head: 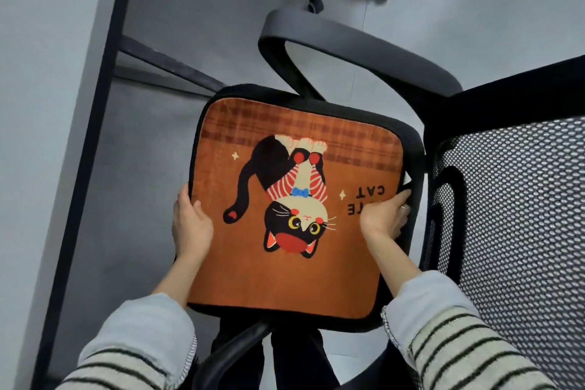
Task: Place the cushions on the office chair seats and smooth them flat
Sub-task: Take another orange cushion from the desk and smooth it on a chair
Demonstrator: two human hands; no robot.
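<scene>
Both your hands hold the orange cat cushion point(294, 209) on the chair seat point(414, 149): your left hand point(190, 225) clasps its left edge, your right hand point(384, 215) grips its right edge, the mesh backrest point(512, 215) just beyond.

A square, plush orange cushion point(285, 263) with black piping and an upside-down black cartoon cat lay flat on the black office chair seat point(414, 149), covering nearly all of it. Only the seat's far and right rims showed, beside the black mesh backrest point(522, 215) at right.
</scene>
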